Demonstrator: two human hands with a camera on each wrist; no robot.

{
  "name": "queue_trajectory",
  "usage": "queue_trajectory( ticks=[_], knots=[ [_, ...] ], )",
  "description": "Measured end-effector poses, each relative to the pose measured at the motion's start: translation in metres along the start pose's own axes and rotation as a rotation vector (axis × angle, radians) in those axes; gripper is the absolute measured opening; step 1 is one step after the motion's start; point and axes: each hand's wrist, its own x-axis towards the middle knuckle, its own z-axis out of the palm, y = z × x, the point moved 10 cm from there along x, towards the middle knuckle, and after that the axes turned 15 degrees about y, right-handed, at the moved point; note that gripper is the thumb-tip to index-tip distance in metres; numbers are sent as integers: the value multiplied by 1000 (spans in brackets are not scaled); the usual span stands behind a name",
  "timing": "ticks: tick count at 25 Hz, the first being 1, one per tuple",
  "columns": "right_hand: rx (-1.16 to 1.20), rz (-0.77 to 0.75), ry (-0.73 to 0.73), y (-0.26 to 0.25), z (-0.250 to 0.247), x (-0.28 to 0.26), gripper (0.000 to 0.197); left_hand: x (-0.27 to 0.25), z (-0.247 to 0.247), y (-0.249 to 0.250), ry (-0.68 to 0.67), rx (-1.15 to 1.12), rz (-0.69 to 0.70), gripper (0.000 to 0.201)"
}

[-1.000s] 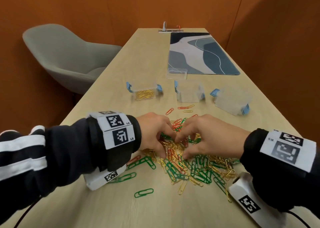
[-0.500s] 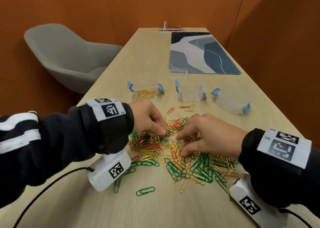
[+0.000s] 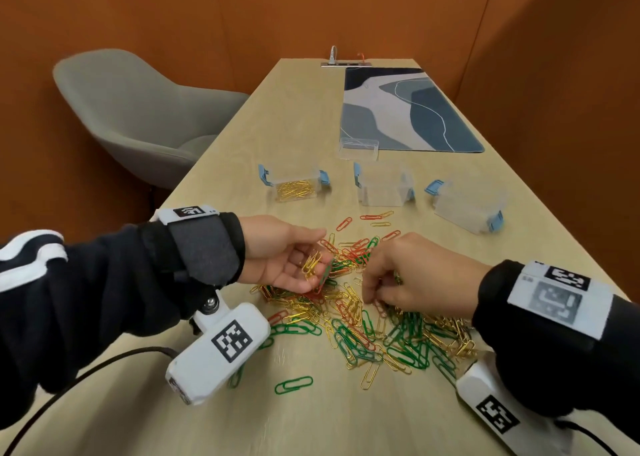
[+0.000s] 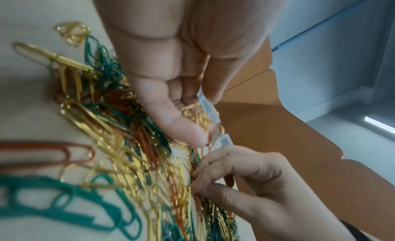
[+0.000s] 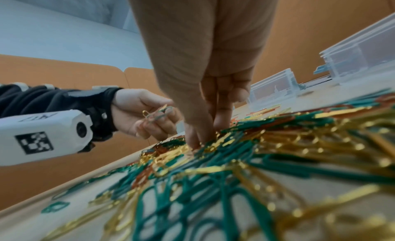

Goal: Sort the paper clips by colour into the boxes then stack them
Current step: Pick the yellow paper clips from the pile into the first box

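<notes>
Left hand cups a few gold clips, right hand pinches into the mixed pile beneath it; tangled red or green ones could easily ride along to the gold box beyond.

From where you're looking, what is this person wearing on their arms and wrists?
Both arms are in dark sleeves; the left sleeve has white stripes. Each wrist carries a white band printed with black square code markings, one on the left wristband, several on the right wristband. Under each wrist hangs a white camera box bearing a code and trailing a black cable. The hands are bare.
</notes>
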Motion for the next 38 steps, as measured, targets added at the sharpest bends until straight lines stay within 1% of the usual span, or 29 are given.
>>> queue_trajectory(
  ticks=[2,3,5,7,9,11,12,13,15,16,17,18,20,23,26,29,31,32,33,35,36,37,38],
  knots=[
    [2,-28,27,-5,-3,-2,17,0,0,0,9,14,12,33],
    [4,-42,51,-9,-5,-2,15,-2,-1,1,15,44,29,28],
    [-3,-57,71,-14,-6,-1,20,-4,-1,2,14,89,66,15],
    [-27,-43,30,-12,0,-1,24,-6,-2,3,7,92,71,17],
    [-32,-22,5,-7,1,-3,15,-7,-5,5,19,90,81,22],
    [-25,-12,16,-5,-3,-4,11,-7,-12,11,73,142,151,25],
    [-19,-5,27,-5,-5,-4,14,-8,-16,15,104,236,223,24],
    [-10,1,33,-5,-6,-4,19,-12,-17,20,138,393,320,20],
    [-5,-8,-4,-9,-2,-2,34,-23,-14,29,187,722,523,5],
    [-24,-20,-41,-11,3,-1,41,-27,-12,30,195,860,595,13],
    [-48,-27,-71,-12,8,0,46,-29,-11,28,204,979,632,21],
    [-61,-27,-83,-12,11,2,47,-30,-10,27,212,1068,658,28],
    [-40,-5,-59,-11,13,5,40,-31,-8,24,214,1139,690,34],
    [34,61,-11,-8,12,8,22,-28,-9,21,238,1094,697,32],
    [42,74,-43,-6,18,8,11,-26,-5,19,259,1054,702,20],
    [3,51,-66,-4,22,6,7,-25,-7,17,274,1048,689,12],
    [0,25,-59,-6,18,3,7,-23,-13,15,274,973,622,9],
    [12,17,-45,-6,14,3,8,-23,-16,13,258,878,554,12],
    [31,18,-25,-6,9,2,9,-22,-17,8,219,724,451,18],
    [87,39,24,-4,-2,0,10,-20,-16,-5,115,280,188,21],
    [121,57,52,-3,-7,-1,9,-20,-14,-9,68,97,93,20],
    [148,75,77,-2,-11,-2,10,-21,-13,-9,33,-21,51,20],
    [162,88,92,-1,-14,-2,15,-21,-12,-7,8,-89,45,18]
  ],
)
